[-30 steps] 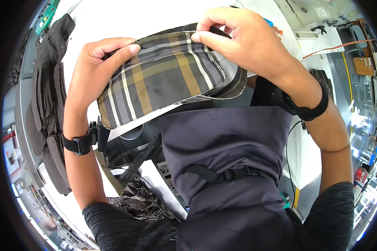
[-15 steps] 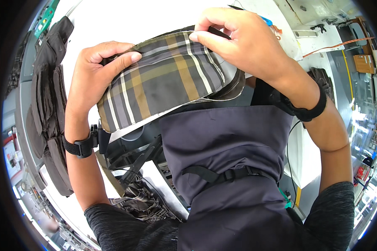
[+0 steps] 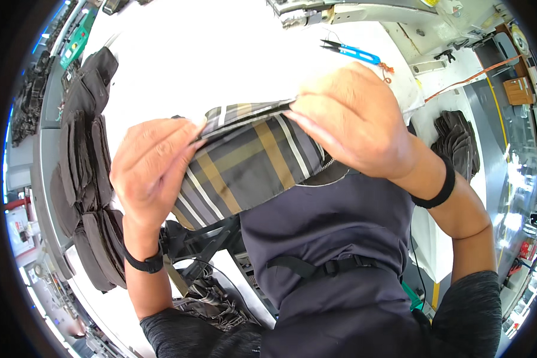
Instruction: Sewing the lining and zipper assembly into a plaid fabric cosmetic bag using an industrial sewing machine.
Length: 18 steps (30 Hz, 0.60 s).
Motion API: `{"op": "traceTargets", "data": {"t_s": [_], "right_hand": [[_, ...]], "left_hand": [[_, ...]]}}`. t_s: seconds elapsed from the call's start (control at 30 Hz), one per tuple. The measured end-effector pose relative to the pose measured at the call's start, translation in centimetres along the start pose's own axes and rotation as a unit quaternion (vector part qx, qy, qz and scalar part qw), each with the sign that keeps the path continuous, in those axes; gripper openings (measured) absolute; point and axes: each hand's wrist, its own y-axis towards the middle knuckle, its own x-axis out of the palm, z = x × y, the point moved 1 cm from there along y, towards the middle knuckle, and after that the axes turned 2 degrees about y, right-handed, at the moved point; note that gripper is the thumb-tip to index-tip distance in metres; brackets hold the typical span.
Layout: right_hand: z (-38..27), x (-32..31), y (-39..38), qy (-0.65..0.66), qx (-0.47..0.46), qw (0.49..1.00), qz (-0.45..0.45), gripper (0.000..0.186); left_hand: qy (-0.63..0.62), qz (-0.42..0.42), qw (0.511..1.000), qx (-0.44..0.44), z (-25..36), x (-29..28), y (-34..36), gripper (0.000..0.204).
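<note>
My left hand (image 3: 152, 164) pinches the top edge of a plaid fabric piece (image 3: 244, 167) in dark grey, olive, tan and white, at its left end. My right hand (image 3: 355, 119) pinches the same edge further right. Between them the edge is folded, with a dark slit and pale striped cloth above it. A zipper (image 3: 323, 165) shows at the piece's right side, with dark cloth below. The piece hangs over the front edge of a white work table (image 3: 221, 53), just above my dark apron (image 3: 322, 221).
Stacks of dark fabric pieces (image 3: 85, 155) lie at left, another (image 3: 453, 143) at right. Blue thread snips (image 3: 358, 55) lie behind my right hand. Metal machine parts (image 3: 304, 15) stand at the back. Crumpled plaid cloth (image 3: 215, 304) sits low by my lap.
Both hands and the fabric have moved lower in the picture and rightward, and the top edge is now folded up between my fingers. More of the tabletop and the snips show.
</note>
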Motion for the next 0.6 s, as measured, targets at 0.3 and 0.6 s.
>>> {"op": "traceTargets", "data": {"t_s": [0.3,0.6], "right_hand": [[-0.9,-0.7,-0.5,-0.036,-0.03,0.999,0.005,0.027],[-1.3,-1.0,-0.4,-0.037,-0.035,0.999,0.006,0.025]], "left_hand": [[0.068,0.044,0.993,0.082,2.0,-0.4,0.1,0.033],[0.092,0.067,0.988,0.101,2.1,-0.2,-0.2,0.03]]}}
